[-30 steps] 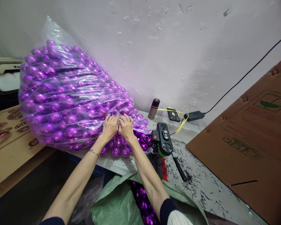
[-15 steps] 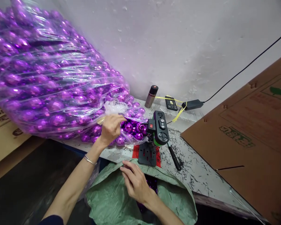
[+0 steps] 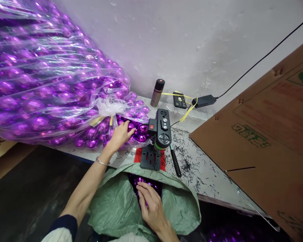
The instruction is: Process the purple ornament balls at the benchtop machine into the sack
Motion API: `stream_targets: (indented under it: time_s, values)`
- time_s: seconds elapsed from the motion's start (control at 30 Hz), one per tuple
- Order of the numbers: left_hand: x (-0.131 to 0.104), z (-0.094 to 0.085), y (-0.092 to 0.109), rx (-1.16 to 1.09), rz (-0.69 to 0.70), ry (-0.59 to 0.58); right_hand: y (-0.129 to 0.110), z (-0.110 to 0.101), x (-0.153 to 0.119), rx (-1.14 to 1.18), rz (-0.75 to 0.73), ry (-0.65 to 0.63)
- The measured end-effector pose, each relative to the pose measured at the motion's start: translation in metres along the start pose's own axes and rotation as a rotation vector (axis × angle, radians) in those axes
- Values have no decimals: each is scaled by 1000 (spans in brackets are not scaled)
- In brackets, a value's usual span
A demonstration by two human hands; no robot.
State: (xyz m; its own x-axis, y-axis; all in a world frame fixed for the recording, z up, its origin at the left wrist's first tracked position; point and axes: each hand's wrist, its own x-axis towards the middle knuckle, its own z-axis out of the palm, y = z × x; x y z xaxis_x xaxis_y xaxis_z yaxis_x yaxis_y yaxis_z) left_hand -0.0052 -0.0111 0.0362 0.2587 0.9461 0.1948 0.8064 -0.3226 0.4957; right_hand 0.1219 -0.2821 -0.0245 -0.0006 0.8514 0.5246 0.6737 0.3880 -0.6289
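Note:
My left hand (image 3: pixel 120 135) reaches over shiny purple disco-ball ornaments (image 3: pixel 141 138) at the mouth of a clear plastic bag. Its thumb and forefinger are apart, and no ball is visibly gripped. Low in the view, my right hand (image 3: pixel 151 205) hangs over the opening of a green woven sack (image 3: pixel 116 198), fingers loosely bent and apart. More purple balls lie inside the sack, partly covered by that hand. A black device (image 3: pixel 163 129) with a lever handle (image 3: pixel 176 163) stands on the table beside the bag's mouth.
The big clear bag (image 3: pixel 45 80) of purple balls fills the left. Behind the device are a spray can (image 3: pixel 158 93), a black phone-like object (image 3: pixel 179 100) and a power adapter (image 3: pixel 204 101). A cardboard box (image 3: pixel 262 144) leans at right. Black scraps (image 3: pixel 192 168) litter the table.
My left hand has opened from a closer curl and reached in among the balls at the bag's mouth. My right hand has moved off the sack's rim and down over its opening.

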Motion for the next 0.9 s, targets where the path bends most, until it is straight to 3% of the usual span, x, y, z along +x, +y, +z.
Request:
stream_targets:
  time_s: [0.13,0.2,0.33,0.43,0.53,0.63,0.9]
  values:
    - [-33,-15,-11,-759,-254,153,6,0,3,-22,-49,5]
    - [-57,-13,-12,-1145,-424,152,10,0,5,-26,-63,3]
    - [-101,9,-2,-1594,-713,-80,13,1,7,-38,-78,-1]
    - [-119,29,10,-1726,-789,-175,11,1,8,-47,-91,-15]
    - [-126,47,19,-1733,-799,-204,8,2,5,-49,-81,-23]
    - [-126,64,26,-1611,-738,-144,7,2,-1,-55,-58,-23]
    - [-120,106,35,-775,-365,42,9,-5,-13,-62,-17,-14]
